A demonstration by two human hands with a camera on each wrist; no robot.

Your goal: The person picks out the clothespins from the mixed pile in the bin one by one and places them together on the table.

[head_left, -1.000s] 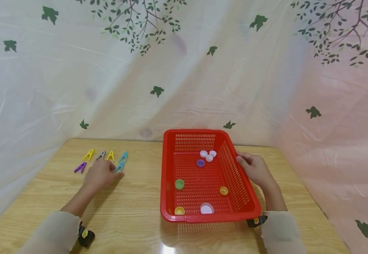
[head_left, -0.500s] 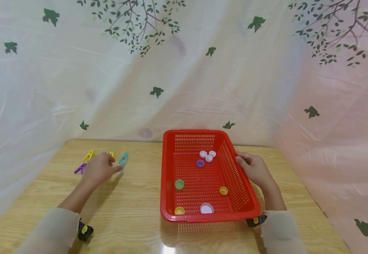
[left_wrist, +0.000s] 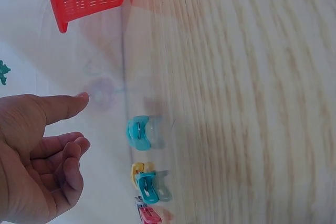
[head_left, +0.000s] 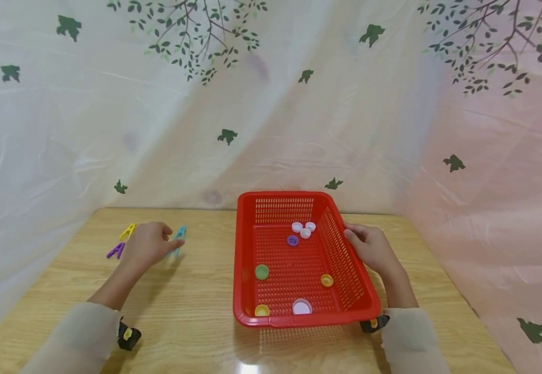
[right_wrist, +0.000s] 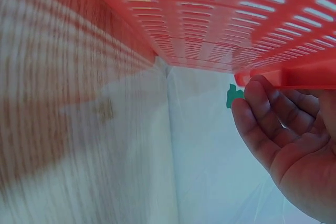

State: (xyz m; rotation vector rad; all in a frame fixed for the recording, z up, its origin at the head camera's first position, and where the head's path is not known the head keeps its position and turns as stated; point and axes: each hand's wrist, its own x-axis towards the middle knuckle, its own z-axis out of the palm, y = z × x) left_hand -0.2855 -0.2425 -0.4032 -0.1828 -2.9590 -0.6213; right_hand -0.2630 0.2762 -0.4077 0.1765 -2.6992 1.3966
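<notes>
My left hand (head_left: 145,244) hovers over a group of small plastic clothespins at the table's left, thumb out and fingers loosely bent, with nothing between them. Around it lie a yellow clothespin (head_left: 127,231), a purple clothespin (head_left: 116,251) and a light blue clothespin (head_left: 180,232); others are partly hidden behind the hand. The left wrist view shows a teal clothespin (left_wrist: 138,132) apart from the fingertips. My right hand (head_left: 371,248) grips the right rim of a red basket (head_left: 305,320), thumb on top and fingers beneath the edge.
Inside the basket are several bottle caps, among them a green cap (head_left: 262,272), an orange cap (head_left: 327,280), a purple cap (head_left: 292,240) and a larger white cap (head_left: 302,307). A leaf-patterned curtain (head_left: 177,140) borders the wooden table (head_left: 196,301) behind.
My left hand has risen from the near light blue clothespin, and its thumb and fingers have spread apart. The right hand keeps its grip on the basket. The head view has shifted slightly.
</notes>
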